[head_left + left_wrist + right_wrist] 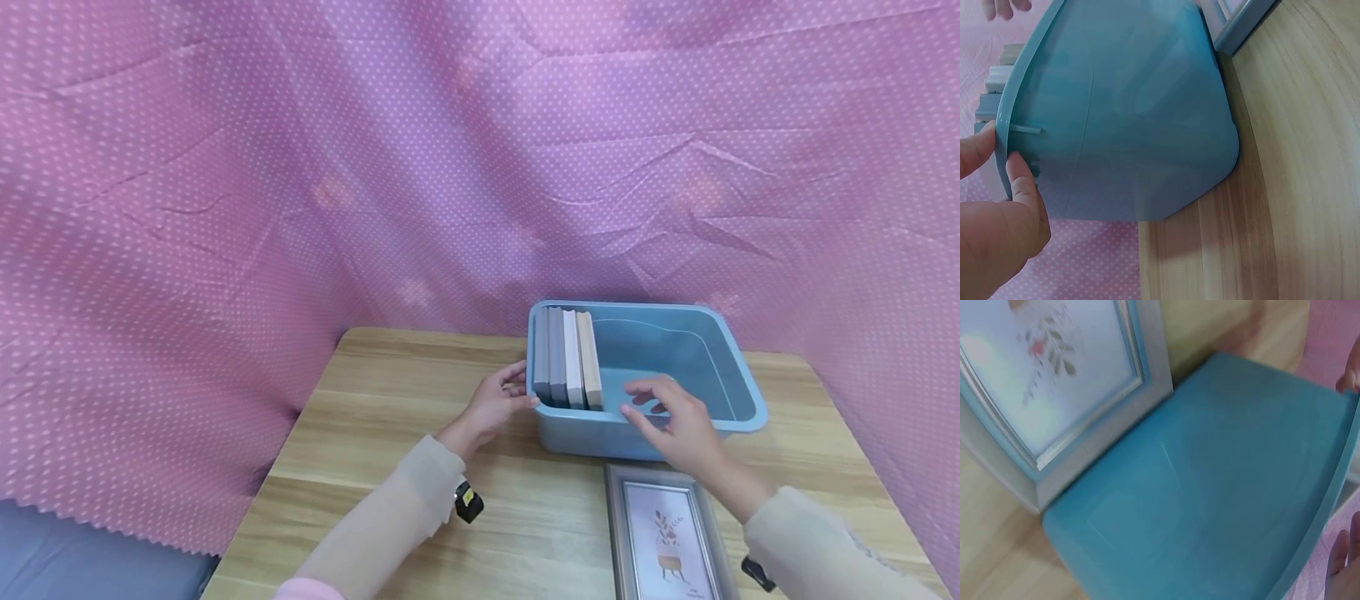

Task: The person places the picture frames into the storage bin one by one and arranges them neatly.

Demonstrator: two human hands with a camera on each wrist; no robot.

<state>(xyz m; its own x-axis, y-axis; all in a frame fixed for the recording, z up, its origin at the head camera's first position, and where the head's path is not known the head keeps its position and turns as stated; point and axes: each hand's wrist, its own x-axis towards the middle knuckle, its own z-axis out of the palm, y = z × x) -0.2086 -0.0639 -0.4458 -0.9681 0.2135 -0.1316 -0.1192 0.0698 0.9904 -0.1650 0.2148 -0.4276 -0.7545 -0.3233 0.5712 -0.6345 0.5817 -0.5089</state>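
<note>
A blue plastic bin [592, 437] stands toward the back of the wooden table. Upright in its left end, side by side, are several picture frames [572, 358] in grey, white and beige. My left hand [491, 404] pinches the bin's left front rim; the left wrist view has the thumb and a finger [1022, 178] on either side of that rim. Over the front edge hovers my right hand [678, 421], fingers loosely bent and holding nothing. Just in front of the bin, a silver picture frame [622, 533] with a potted-plant print lies face up.
The wooden table [360, 417] extends left of the bin and in front of it. A pink dotted cloth [450, 167] hangs behind and along both sides. The bin's right part [660, 350] shows its bare inner wall.
</note>
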